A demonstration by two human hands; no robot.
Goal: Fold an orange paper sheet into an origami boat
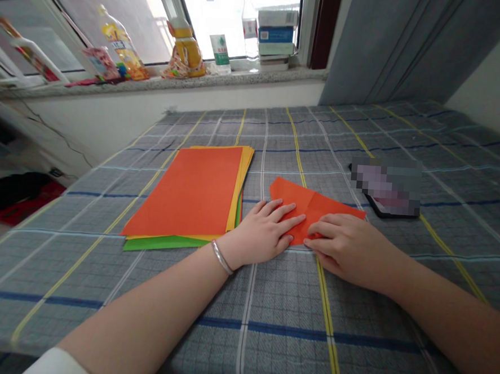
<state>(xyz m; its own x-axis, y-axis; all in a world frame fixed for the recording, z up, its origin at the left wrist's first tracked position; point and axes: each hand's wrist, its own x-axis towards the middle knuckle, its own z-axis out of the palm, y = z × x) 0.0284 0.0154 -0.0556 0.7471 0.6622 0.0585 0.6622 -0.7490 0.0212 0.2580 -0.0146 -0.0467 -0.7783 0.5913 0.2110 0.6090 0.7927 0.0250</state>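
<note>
A folded sheet of orange paper [312, 205] lies on the checked cloth, with a crease running across it. My left hand [266, 230], a silver bangle at its wrist, rests on the paper's left part with fingers spread and flat. At the paper's lower edge my right hand [348, 246] has its thumb and fingers pinched together on the orange paper. Its fingers partly hide the near edge. Left of my hands lies a stack of coloured paper [190, 192], orange on top with yellow and green sheets showing beneath.
A phone [389, 190], its screen blurred out, lies to the right on the checked cloth [140, 316]. Along the windowsill [240, 76] behind stand bottles, a tube [220, 51] and stacked boxes [277, 33]. A grey curtain [389, 49] hangs at the back right.
</note>
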